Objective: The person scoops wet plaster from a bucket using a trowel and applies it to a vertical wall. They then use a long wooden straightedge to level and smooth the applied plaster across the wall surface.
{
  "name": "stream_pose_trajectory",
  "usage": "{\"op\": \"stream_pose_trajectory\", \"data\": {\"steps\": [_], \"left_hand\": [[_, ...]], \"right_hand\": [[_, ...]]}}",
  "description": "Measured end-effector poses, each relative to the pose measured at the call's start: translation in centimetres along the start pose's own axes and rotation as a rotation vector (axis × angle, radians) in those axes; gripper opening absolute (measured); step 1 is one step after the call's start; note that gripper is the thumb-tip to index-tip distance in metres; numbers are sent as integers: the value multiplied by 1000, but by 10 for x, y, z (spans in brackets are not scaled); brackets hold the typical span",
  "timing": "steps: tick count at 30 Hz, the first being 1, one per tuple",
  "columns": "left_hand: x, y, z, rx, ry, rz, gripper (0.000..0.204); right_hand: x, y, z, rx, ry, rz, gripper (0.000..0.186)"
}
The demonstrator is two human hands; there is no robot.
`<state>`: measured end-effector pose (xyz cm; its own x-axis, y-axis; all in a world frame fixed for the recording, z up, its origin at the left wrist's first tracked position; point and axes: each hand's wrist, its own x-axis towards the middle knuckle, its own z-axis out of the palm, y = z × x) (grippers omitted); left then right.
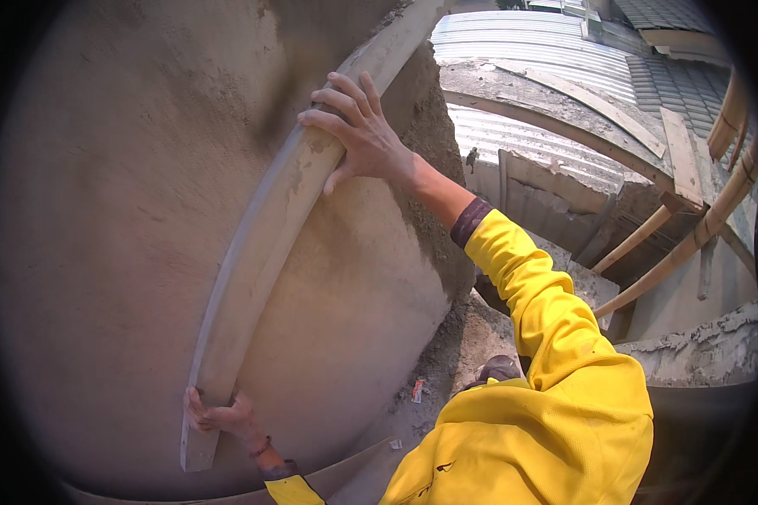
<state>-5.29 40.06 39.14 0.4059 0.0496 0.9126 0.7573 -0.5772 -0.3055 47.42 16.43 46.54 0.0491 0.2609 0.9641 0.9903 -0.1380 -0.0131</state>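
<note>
A long grey straightedge bar (265,240) lies flat against a wet plastered wall (118,210), running from the lower left up to the upper right. My left hand (219,415) grips the bar near its lower end. My right hand (358,135) holds the bar near its upper part, fingers wrapped over its edge. Both arms wear yellow sleeves (531,295) with dark cuffs.
The wall ends at a rough corner edge (434,168) on the right. Beyond it lie corrugated metal roofs (522,50), wooden planks (598,105) and bamboo poles (691,240). Sandy ground with small litter (419,390) is below.
</note>
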Motion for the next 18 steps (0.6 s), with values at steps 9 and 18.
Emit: {"op": "stream_pose_trajectory", "data": {"steps": [9,18], "left_hand": [[-175,-59,-25,14,-271,-120,82],[82,-42,-29,-21,48,-31,86]], "right_hand": [[-151,-150,65,-41,-8,-52,112],[90,-19,2,22,159,-106,127]]}}
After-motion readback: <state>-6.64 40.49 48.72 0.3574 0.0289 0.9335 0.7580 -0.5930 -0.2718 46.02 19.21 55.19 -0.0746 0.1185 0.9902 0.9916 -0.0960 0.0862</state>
